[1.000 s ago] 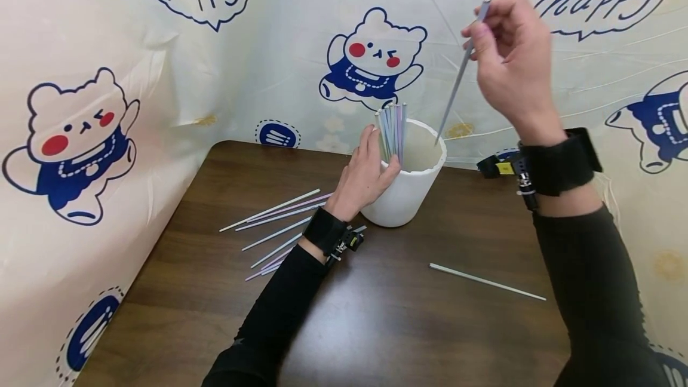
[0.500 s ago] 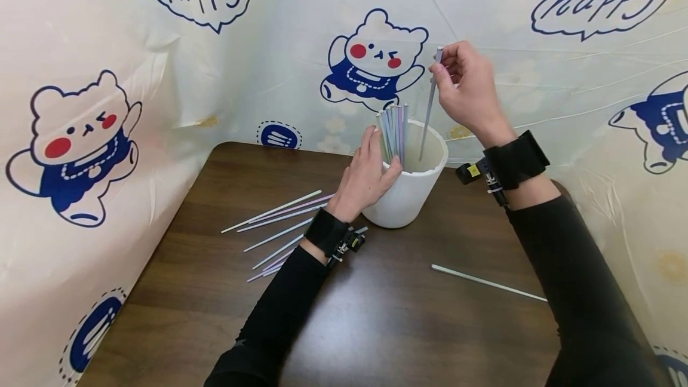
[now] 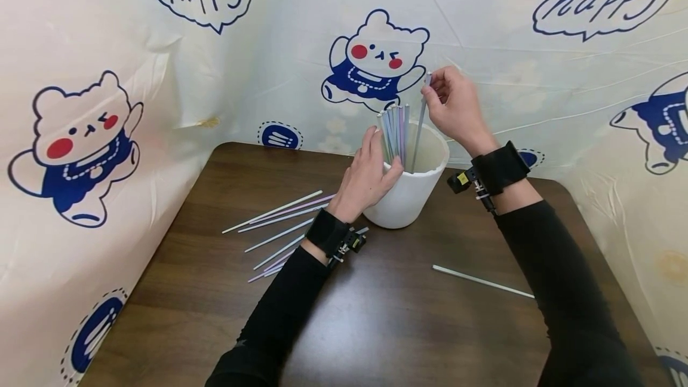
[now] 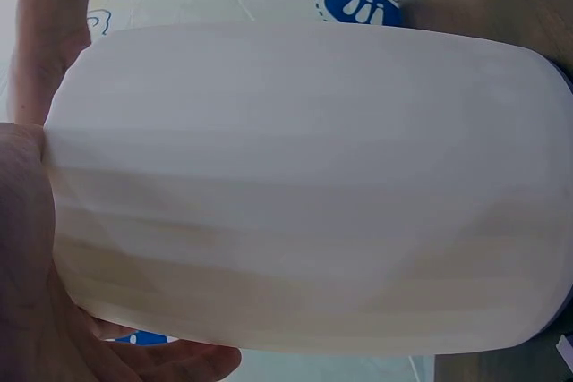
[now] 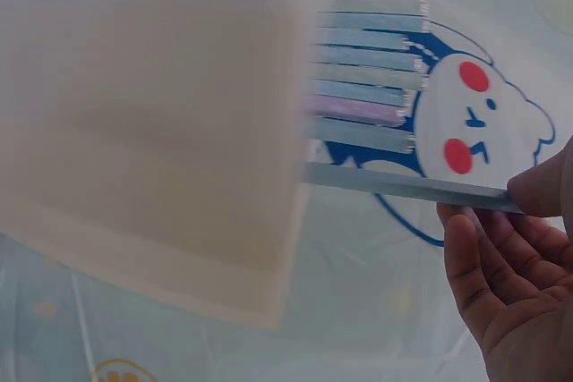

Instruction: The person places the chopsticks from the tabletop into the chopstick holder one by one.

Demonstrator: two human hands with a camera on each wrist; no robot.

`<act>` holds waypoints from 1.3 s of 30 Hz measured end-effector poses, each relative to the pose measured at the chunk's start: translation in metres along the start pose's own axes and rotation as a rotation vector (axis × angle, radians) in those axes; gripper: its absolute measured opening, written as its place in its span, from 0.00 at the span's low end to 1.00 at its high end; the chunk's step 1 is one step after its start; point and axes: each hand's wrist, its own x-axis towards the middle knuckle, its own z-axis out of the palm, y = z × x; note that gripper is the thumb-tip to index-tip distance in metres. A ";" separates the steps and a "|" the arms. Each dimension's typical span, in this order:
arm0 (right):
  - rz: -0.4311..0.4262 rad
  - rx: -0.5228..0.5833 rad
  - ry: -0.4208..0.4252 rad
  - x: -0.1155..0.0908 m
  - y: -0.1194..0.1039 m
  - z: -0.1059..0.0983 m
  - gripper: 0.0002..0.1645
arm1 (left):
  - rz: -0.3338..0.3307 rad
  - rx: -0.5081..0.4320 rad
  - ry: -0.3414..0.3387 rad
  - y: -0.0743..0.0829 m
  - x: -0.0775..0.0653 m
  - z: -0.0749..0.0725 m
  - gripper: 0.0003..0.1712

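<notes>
Straws [image 3: 395, 130] bunched inside white pot [image 3: 411, 196], left hand [image 3: 368, 173] curled round its rim, right hand [image 3: 454, 103] pinching blue-grey straw [image 3: 421, 118], lower end inside; apparently part done: loose straws [image 3: 279, 235] on desk [image 3: 376, 327] left of pot, pale straw [image 3: 484, 282] right.

Smooth, matt, softly glossy

The white tapered container [image 3: 407, 200] looks like smooth matt plastic. The slender pastel sticks [image 3: 400, 130] are smooth, slightly shiny. The dark brown wood-grain tabletop [image 3: 376, 321] shines softly; the pale printed sheet [image 3: 484, 17] is creased, faintly glossy; the black sleeves [image 3: 282, 318] are matt cloth.
</notes>
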 end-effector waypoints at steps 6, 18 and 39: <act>0.000 0.010 -0.023 -0.005 0.012 0.010 0.13 | 0.006 0.006 0.004 0.000 0.000 0.000 0.43; 0.033 0.002 -0.077 -0.013 0.026 0.026 0.11 | -0.007 -0.002 -0.007 0.000 0.000 0.000 0.43; 0.063 0.007 -0.131 -0.019 0.032 0.031 0.18 | -0.003 -0.010 -0.002 0.000 0.000 0.000 0.43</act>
